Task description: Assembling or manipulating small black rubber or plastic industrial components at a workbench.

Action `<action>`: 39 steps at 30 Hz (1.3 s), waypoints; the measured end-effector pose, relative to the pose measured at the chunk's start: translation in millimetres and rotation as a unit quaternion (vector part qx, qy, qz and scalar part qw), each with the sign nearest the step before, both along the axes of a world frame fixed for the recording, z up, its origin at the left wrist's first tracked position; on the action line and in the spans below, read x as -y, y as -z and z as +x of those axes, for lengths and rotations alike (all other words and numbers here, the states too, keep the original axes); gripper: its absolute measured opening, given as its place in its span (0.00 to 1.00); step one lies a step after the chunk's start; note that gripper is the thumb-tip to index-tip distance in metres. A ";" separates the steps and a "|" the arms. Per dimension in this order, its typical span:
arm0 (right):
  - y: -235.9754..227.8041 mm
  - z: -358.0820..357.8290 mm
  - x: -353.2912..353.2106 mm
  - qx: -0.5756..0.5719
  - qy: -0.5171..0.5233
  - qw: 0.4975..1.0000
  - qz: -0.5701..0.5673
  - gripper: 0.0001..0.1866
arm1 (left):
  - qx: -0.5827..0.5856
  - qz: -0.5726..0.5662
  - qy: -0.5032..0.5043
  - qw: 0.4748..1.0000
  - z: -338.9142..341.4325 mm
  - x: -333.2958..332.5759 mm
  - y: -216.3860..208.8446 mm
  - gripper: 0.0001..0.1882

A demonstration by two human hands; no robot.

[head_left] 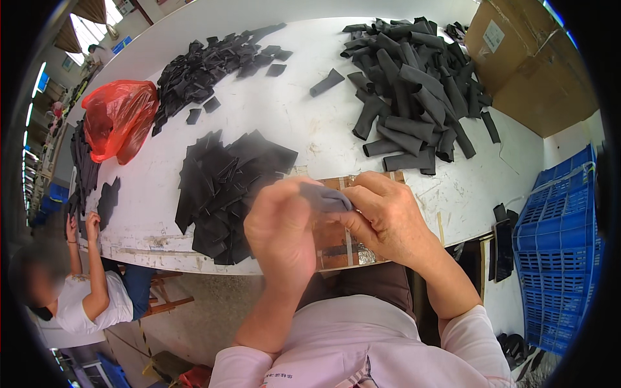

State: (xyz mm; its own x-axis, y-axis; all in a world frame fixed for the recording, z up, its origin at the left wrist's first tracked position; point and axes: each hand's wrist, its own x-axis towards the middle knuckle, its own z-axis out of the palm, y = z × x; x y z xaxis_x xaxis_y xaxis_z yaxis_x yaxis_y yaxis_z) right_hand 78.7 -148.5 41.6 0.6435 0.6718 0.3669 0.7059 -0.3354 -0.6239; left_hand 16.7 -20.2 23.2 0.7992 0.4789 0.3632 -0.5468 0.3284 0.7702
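Note:
Between my hands, just above the table's front edge, is a small dark grey fabric piece (325, 198), folded or bunched. My right hand (385, 210) pinches its right end between thumb and fingers. At the cloth's left end is my left hand (281, 220), smeared by motion, so its fingers do not show clearly. Under the hands lies a brown taped board (333, 242). A heap of flat black fabric pieces (223, 187) spreads left of my left hand. Farther back on the right is a pile of rolled dark grey fabric tubes (414, 90).
Small black fabric squares (200, 68) are heaped at the back left beside a red plastic bag (121, 119). A cardboard box (527, 71) stands at the back right, above a blue plastic crate (557, 252). On the left a seated co-worker (97, 297) handles dark fabric.

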 end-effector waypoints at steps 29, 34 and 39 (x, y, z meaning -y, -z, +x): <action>14.3 3.7 4.1 0.065 -0.020 0.997 -0.031 0.13 | -0.021 -0.114 0.061 0.991 -3.0 -10.4 -8.1 0.09; 45.8 5.9 1.3 0.052 -0.028 0.998 0.012 0.14 | -0.048 -0.057 0.050 0.996 -0.1 -3.6 -0.7 0.08; 35.7 1.4 5.2 0.059 -0.037 0.997 0.046 0.13 | -0.056 -0.052 0.044 0.996 -3.3 -6.4 -1.8 0.08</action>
